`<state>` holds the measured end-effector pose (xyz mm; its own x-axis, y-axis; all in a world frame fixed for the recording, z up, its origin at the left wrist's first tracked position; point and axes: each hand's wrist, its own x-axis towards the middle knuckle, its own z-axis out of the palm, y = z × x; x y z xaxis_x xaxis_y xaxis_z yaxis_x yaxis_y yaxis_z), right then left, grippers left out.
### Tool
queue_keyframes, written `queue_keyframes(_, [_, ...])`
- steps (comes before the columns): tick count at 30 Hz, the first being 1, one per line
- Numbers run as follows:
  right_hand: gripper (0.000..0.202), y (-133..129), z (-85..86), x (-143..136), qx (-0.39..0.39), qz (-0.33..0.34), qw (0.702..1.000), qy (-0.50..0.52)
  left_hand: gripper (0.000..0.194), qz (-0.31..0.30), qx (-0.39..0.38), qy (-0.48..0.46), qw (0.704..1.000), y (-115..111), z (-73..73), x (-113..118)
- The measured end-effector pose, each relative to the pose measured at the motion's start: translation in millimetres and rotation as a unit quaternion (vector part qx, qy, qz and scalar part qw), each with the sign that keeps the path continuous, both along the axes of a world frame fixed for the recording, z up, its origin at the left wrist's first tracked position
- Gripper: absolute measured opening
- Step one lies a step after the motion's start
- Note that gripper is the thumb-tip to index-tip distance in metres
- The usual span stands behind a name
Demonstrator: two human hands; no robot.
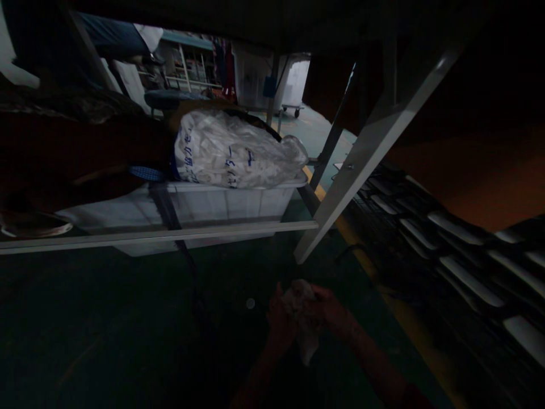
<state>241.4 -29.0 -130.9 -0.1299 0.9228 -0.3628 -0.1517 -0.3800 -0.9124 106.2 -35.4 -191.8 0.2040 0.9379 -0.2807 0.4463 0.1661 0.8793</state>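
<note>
Low in the dim head view, my left hand (280, 318) and my right hand (327, 308) are both closed on a crumpled pale piece of cloth or plastic (307, 341). It bunches up between the fingers, and one end hangs down below them. The poor light hides which of the two materials it is. To the left of my hands, a small round whitish thing (250, 303) lies on the dark green floor (128, 318).
Ahead, a pale metal frame leg (340, 187) and crossbar (238, 229) stand before a white plastic bin (230, 203). A clear bag (242, 150) with blue printing rests on the bin. Dark racks with pale-edged trays (472, 281) line the right. Dark cloth (85, 147) fills the left.
</note>
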Motion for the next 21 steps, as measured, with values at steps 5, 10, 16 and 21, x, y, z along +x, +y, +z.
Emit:
queue_keyframes(5, [0.046,-9,5.2,0,-0.036,-0.013,0.998,0.039,0.074,0.006,-0.01,-0.078,0.997,-4,-6.9,-8])
queue_keyframes(10, [0.044,-13,10.8,-1,-0.061,-0.01,0.997,0.048,0.054,0.016,0.0,-0.095,0.995,2,-8.1,-21])
queue_keyframes(16, [0.044,-17,22.1,1,-0.07,-0.024,0.997,0.012,0.055,0.028,0.023,-0.044,0.998,-7,18.8,-27])
queue_keyframes(21, [0.043,-17,36.8,0,-0.035,-0.024,0.999,-0.015,0.05,0.014,0.018,-0.1,0.995,-13,25.3,-28])
